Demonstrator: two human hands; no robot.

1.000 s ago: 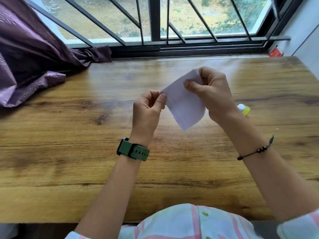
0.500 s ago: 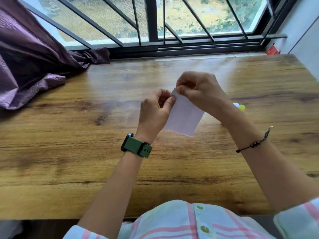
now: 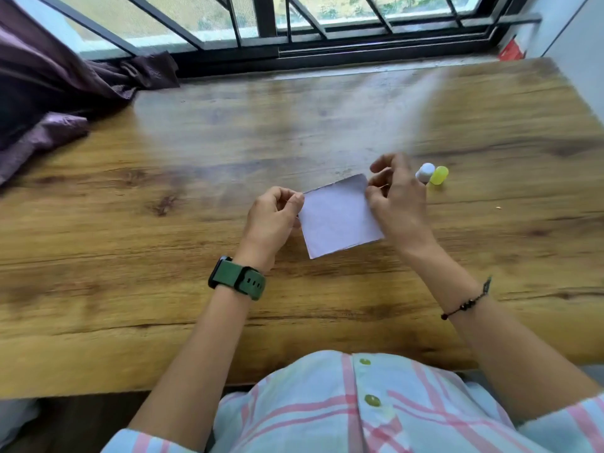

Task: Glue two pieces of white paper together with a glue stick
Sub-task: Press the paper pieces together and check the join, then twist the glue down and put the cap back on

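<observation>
A small square of white paper [image 3: 338,219] is held just above the wooden table [image 3: 163,256]. My left hand [image 3: 273,217] pinches its upper left corner between thumb and forefinger. My right hand [image 3: 397,204] grips the paper's right edge, fingers partly spread and blurred. Whether it is one sheet or two pressed together cannot be told. Just right of my right hand, a glue stick with a white body [image 3: 425,173] and a yellow cap [image 3: 438,175] stands on the table.
A purple curtain [image 3: 49,93] lies heaped on the table's far left. A barred window [image 3: 294,24] runs along the far edge, with a small red object [image 3: 511,50] on the sill at the right. A wall stands close on the right.
The paper has been lowered and turned from a tilted, raised position to nearly flat over the table. My right hand slid from the top edge to the right edge.
</observation>
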